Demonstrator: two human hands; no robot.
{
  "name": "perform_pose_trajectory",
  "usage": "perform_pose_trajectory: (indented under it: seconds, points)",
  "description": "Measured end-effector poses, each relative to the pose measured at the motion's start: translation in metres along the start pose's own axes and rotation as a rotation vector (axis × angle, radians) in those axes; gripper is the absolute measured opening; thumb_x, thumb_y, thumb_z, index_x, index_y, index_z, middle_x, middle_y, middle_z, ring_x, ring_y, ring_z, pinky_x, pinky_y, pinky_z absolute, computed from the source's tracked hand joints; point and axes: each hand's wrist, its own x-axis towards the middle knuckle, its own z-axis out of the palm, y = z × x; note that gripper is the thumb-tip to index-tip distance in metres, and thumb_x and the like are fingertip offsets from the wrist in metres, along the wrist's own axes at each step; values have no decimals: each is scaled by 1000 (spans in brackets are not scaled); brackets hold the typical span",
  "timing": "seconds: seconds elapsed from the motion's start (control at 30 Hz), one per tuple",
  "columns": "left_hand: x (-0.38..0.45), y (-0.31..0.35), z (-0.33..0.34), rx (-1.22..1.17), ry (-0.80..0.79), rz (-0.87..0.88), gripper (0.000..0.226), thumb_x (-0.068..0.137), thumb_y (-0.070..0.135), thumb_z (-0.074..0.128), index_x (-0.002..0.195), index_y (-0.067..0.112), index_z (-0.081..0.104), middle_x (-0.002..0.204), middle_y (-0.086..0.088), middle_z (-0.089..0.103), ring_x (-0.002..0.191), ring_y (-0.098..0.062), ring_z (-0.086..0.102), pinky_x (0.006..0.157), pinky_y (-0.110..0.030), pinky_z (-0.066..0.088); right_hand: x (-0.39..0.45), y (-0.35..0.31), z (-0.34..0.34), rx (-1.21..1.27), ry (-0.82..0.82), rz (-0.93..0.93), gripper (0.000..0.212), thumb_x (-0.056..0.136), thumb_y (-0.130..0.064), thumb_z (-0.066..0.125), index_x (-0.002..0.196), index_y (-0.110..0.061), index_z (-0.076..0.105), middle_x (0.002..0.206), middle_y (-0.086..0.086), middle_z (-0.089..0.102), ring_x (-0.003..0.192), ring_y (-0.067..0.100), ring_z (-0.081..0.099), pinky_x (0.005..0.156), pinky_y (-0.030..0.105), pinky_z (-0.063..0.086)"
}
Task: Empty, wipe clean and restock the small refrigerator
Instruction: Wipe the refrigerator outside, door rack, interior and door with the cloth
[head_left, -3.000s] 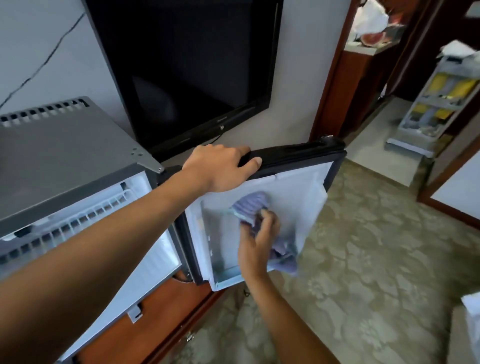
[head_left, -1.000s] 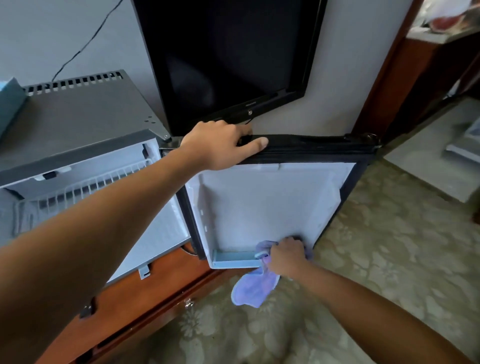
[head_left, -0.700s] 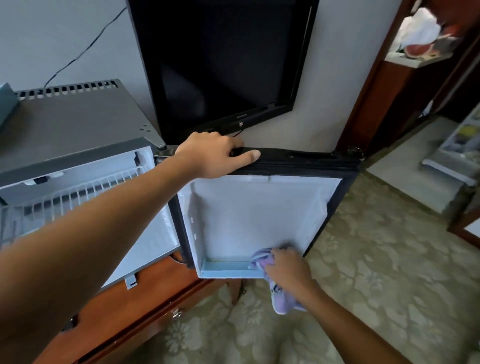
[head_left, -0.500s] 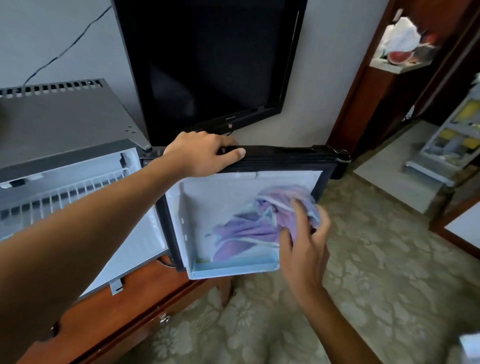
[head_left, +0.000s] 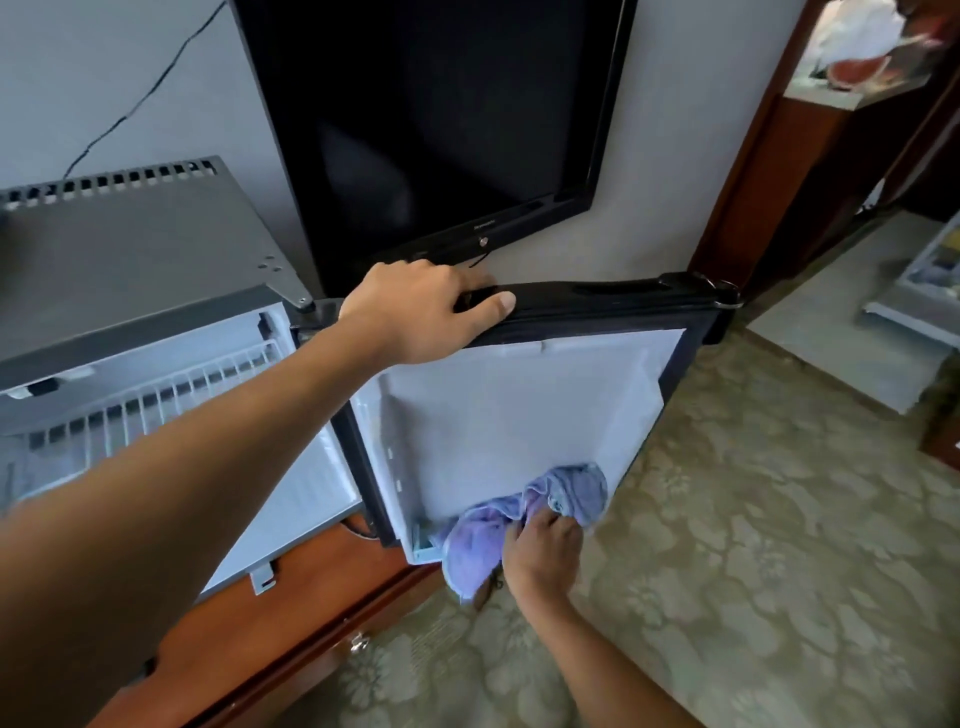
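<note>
While the door stands swung fully open, the small refrigerator (head_left: 130, 270) sits at far left on a brown wooden cabinet (head_left: 270, 618); grey top w/ vent slots along the rear edge, white wire shelf (head_left: 156, 405) visible inside, no contents seen on it. Black TV (head_left: 431, 119) hangs on the wall behind. Left hand (head_left: 426, 312) grips the black top edge of the refrigerator door (head_left: 519, 415), fingers curled over the far side, thumb along the near side. Door's white inner liner faces the camera. Right hand (head_left: 543, 553) is at the door's lower edge, fingers bunched round a purple cloth (head_left: 519, 519), pressing it vs. the bottom door tray (head_left: 423, 551); part of cloth hangs below the door. Patterned floor (head_left: 753, 545) to the right.
</note>
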Motion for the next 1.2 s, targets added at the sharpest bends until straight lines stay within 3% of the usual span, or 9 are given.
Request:
perform_pose_trajectory:
  seconds: [0.07, 0.23, 0.33, 0.43, 0.53, 0.67, 0.83, 1.1, 1.2]
  points:
    - [2, -2, 1, -2, 9, -1, 62, 95, 78, 20, 138, 47, 53, 113, -1, 73, 106, -32, 64, 82, -41, 46, 12, -19, -12, 69, -34, 57, 55, 67, -36, 89, 86, 9, 63, 80, 32, 65, 78, 45, 66, 67, 44, 54]
    - [7, -1, 0, 12, 15, -22, 61, 97, 76, 19, 136, 43, 53, 110, -1, 72, 101, -34, 65, 78, -41, 46, 34, -58, -78, 517, 43, 258, 35, 85, -27, 73, 110, -6, 61, 107, 13, 70, 101, 35, 67, 74, 32, 44]
    - [8, 1, 0, 19, -7, -56, 60, 99, 73, 20, 137, 41, 52, 116, -2, 72, 108, -34, 64, 79, -40, 42, 10, -106, -123, 852, 272, 9, 26, 86, -27, 74, 106, -17, 60, 102, -1, 69, 97, 21, 67, 78, 28, 46]
    - [11, 2, -2, -13, -21, -95, 57, 100, 70, 22, 135, 40, 56, 123, -4, 70, 116, -35, 61, 83, -41, 38, -8, -155, -136, 982, 461, -314, 42, 89, -29, 73, 124, -11, 59, 123, 1, 63, 115, 17, 61, 94, 27, 50]
    - [13, 2, -3, -27, -30, -111, 54, 101, 67, 24, 134, 41, 57, 127, -5, 68, 119, -36, 60, 87, -42, 38, -31, -172, -104, 875, 422, -563, 40, 97, -27, 65, 130, -5, 60, 131, 6, 58, 120, 27, 60, 99, 40, 50]
    - [12, 2, -2, -44, -32, -101, 52, 101, 66, 25, 135, 42, 55, 124, -4, 69, 116, -35, 61, 86, -42, 39, -29, -139, -57, 578, 347, -653, 19, 84, -9, 61, 102, -6, 68, 110, 12, 67, 104, 35, 64, 96, 41, 47]
    - [9, 0, -3, -38, -33, -85, 52, 100, 67, 25, 137, 44, 54, 124, 0, 69, 117, -33, 60, 85, -41, 36, -36, -71, -64, 419, -110, -376, 36, 79, -28, 56, 112, -19, 69, 111, 5, 67, 101, 28, 64, 83, 28, 46]
    - [12, 7, -7, -127, -135, -154, 43, 92, 69, 27, 107, 47, 60, 107, 4, 68, 104, -28, 61, 87, -41, 41, -62, -1, -244, 1085, 385, -122, 20, 83, -12, 64, 72, -29, 66, 62, -16, 59, 60, -3, 49, 59, 17, 42]
    - [22, 19, -14, -116, -268, -193, 55, 94, 70, 19, 111, 42, 64, 114, 2, 63, 108, -27, 57, 98, -43, 41, -23, 6, -296, 1184, 471, -109, 22, 90, -14, 58, 79, -32, 64, 63, -20, 58, 62, -4, 49, 63, 15, 40]
